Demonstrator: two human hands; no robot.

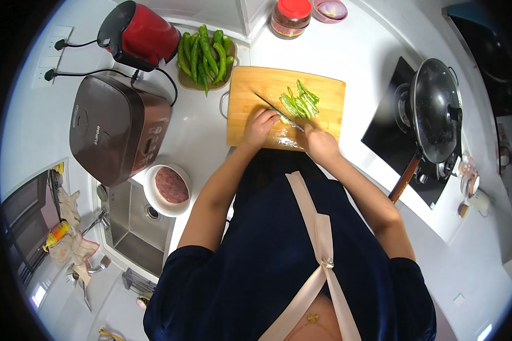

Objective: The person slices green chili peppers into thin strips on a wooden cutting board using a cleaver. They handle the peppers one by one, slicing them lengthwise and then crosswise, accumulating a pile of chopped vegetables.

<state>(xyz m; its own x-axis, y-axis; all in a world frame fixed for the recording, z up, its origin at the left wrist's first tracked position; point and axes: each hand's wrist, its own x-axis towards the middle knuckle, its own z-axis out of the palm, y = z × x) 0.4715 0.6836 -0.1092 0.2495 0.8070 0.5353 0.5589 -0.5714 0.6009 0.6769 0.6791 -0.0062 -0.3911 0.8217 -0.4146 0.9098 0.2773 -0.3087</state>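
On the wooden cutting board, my right hand grips the handle of a kitchen knife, whose blade points up and to the left. Beside the blade, the bent fingers of my left hand press on a piece of green pepper, partly hidden by fingers and knife. Sliced green pepper lies in a loose pile just beyond the blade. Several whole green peppers fill a tray at the board's upper left.
A rice cooker and a red kettle stand left. A white bowl of raw meat sits by the sink. A red-lidded jar and a bowl with onion stand behind. Right is a lidded pan on the stove.
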